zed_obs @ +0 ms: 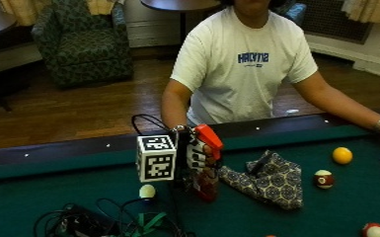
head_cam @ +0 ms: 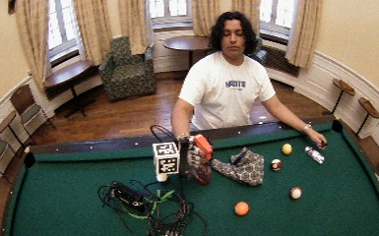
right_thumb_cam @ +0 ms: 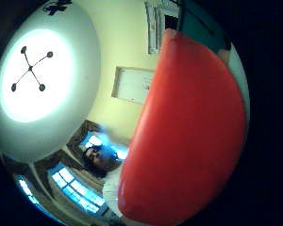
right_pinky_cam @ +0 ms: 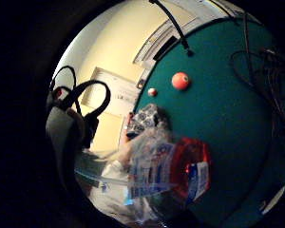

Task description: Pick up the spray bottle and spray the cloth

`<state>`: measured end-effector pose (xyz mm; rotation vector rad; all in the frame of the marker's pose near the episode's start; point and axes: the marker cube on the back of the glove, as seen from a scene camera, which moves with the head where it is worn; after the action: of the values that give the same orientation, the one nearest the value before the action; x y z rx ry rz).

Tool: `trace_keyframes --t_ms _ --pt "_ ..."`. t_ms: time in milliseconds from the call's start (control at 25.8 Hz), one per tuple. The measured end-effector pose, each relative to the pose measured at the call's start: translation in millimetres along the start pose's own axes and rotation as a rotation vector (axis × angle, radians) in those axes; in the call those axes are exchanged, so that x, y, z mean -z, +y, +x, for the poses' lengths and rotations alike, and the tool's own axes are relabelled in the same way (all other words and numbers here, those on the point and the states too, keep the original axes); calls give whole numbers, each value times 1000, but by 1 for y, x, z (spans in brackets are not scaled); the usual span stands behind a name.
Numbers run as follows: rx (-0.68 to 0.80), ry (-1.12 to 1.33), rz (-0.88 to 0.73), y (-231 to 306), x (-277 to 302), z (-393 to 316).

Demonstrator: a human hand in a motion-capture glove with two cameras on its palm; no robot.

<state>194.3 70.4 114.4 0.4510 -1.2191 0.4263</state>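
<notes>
Over the green bench [zed_obs: 347,197], just beside the patterned cloth [zed_obs: 272,180], my gloved right hand [zed_obs: 198,157] is wrapped around a spray bottle [zed_obs: 206,168] with a red top, which stands upright; whether its base touches the felt or hangs just above it, I cannot tell. So my grip is clamped on the bottle, and the cloth lies crumpled on the felt on the nozzle's side.

I judge the main risk to be aim: the nozzle looks high against the low cloth, so a squeeze now could wet the felt or the balls beyond, such as the yellow ball [zed_obs: 342,155] and the striped ball [zed_obs: 323,178]. Tilting too sharply could let the bottle slip through my fingers. The cables [zed_obs: 104,222] heaped near my wrist could snag as I swing across.

From across the bench I see the cloth and the bottle together. My thumb-side palm view is nearly filled by the red top [right_thumb_cam: 188,136] and shows no cloth. The little-finger side shows the bottle's clear labelled body [right_pinky_cam: 156,166] and an orange ball [right_pinky_cam: 180,80] on the felt.
</notes>
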Motion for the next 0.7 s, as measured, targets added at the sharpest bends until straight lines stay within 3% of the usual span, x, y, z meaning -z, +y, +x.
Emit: trace_keyframes --t_ms 427,699 --pt "55 45 51 3 9 -23" --pt "126 90 -13 0 34 -86"
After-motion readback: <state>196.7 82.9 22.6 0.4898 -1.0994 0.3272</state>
